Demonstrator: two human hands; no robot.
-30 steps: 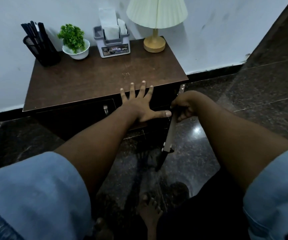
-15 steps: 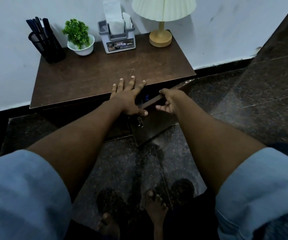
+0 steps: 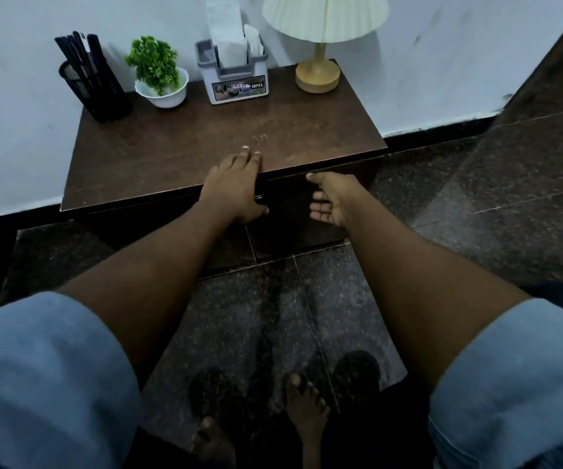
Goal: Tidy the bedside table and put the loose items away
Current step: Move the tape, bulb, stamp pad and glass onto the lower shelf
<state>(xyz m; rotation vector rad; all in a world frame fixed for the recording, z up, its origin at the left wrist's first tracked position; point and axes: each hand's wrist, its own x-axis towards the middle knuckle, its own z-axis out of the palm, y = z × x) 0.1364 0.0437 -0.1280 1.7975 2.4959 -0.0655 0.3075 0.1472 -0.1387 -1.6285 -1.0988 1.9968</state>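
Head view: bedside table stands against the wall. Left hand lies flat, empty, over its front edge; right hand hangs spread and empty just before the cabinet door. Lamp, plant behind.

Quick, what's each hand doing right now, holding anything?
Left hand: open, flat on the table's front edge, holding nothing.
Right hand: open, empty.

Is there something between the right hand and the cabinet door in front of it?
Nothing visible. The right hand, open and empty, is right at the dark cabinet door under the table top.
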